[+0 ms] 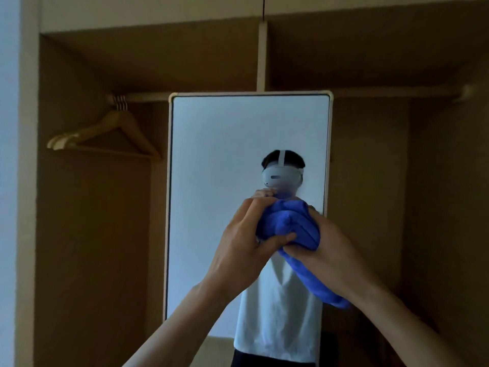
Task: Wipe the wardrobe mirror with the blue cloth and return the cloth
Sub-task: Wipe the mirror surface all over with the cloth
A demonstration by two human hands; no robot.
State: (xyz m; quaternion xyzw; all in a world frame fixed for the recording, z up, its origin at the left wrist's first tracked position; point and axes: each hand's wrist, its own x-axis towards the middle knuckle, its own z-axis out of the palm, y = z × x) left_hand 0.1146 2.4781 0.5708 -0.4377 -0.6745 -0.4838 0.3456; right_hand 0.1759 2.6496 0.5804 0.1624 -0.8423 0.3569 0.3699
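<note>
A tall mirror (211,154) with a pale frame stands in the middle of the open wardrobe. In front of its lower right part I hold a bunched blue cloth (288,223) between both hands. My left hand (243,234) grips the cloth's left side, its thumb lying across the front. My right hand (328,239) grips the right side, and a tail of cloth hangs down under the right wrist. The mirror reflects a person in a white shirt wearing a headset, raised hands and cloth partly covering the reflection.
Wooden hangers (105,133) hang from the rail (148,97) at the upper left of the wardrobe. A vertical divider (262,56) runs above the mirror. Brown wardrobe walls enclose both sides; a pale wall (9,154) lies at the far left.
</note>
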